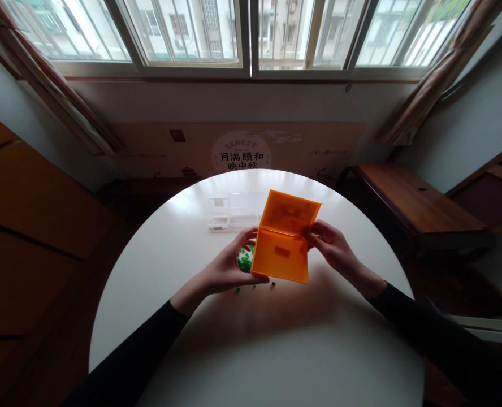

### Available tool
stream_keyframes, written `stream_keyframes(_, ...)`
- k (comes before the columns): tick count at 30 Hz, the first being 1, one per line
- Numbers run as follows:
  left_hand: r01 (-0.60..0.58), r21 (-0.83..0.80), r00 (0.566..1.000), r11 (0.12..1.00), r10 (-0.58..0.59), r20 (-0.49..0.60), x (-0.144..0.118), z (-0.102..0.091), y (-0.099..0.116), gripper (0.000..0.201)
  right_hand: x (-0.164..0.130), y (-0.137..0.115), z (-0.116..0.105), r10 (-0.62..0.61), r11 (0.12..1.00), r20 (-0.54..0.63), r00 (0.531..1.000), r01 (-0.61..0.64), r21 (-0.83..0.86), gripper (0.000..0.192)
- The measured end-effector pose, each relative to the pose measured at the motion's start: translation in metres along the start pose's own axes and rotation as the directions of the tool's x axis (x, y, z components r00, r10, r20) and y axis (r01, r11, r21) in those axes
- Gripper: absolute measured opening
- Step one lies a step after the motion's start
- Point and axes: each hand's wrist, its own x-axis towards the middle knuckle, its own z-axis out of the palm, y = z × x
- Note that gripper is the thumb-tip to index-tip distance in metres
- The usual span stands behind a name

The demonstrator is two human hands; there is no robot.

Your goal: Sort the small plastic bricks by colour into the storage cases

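Observation:
An orange translucent plastic case (280,257), hinged across its middle with the lid raised, is held up above the table between both hands. My left hand (229,268) grips its left edge, with the thumb along the bottom corner. On the right side, the fingers of my right hand (329,240) pinch the case near the hinge and lid. Several small green pieces (245,258) lie behind the case, seen between the fingers of my left hand. A few tiny pieces (272,284) rest on the table just below the case.
Clear plastic boxes (234,212) with raised lids stand on the round white table (276,362) beyond my hands. A wooden bench (420,198) is at the right. A printed cardboard panel (149,147) leans under the window.

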Motion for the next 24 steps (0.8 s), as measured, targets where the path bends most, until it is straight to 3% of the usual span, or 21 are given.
stream_keyframes(3, -0.013, 0.070, 1.000, 0.997, 0.013, 0.009, 0.006, 0.002, -0.001, 0.100, -0.006, -0.007, -0.025, 0.026, 0.998, -0.113, 0.993, -0.032, -0.058, 0.039)
stream_keyframes(5, -0.001, 0.151, 0.999, 0.989, 0.009, -0.052, 0.007, -0.006, -0.004, 0.084, -0.008, -0.011, -0.050, 0.015, 0.993, -0.194, 0.981, -0.037, -0.109, 0.040)
stream_keyframes(10, 0.085, 0.468, 0.940, 0.880, 0.085, -0.331, 0.000, -0.045, -0.028, 0.045, -0.001, -0.001, -0.127, -0.047, 0.973, -0.447, 0.893, -0.061, -0.224, 0.044)
stream_keyframes(14, 0.160, 0.647, 0.925, 0.746, 0.117, -0.363, -0.008, -0.072, -0.049, 0.040, 0.019, 0.025, -0.170, -0.001, 0.948, -0.485, 0.875, -0.153, -0.278, 0.046)
stream_keyframes(18, 0.191, 0.696, 0.930, 0.692, 0.099, -0.353, -0.013, -0.079, -0.057, 0.041, 0.048, 0.049, -0.182, 0.002, 0.927, -0.468, 0.884, -0.177, -0.331, 0.043)
stream_keyframes(24, 0.223, 0.717, 0.948, 0.661, 0.026, -0.318, -0.016, -0.078, -0.059, 0.043, 0.084, 0.063, -0.176, -0.005, 0.916, -0.398, 0.917, -0.156, -0.370, 0.036)
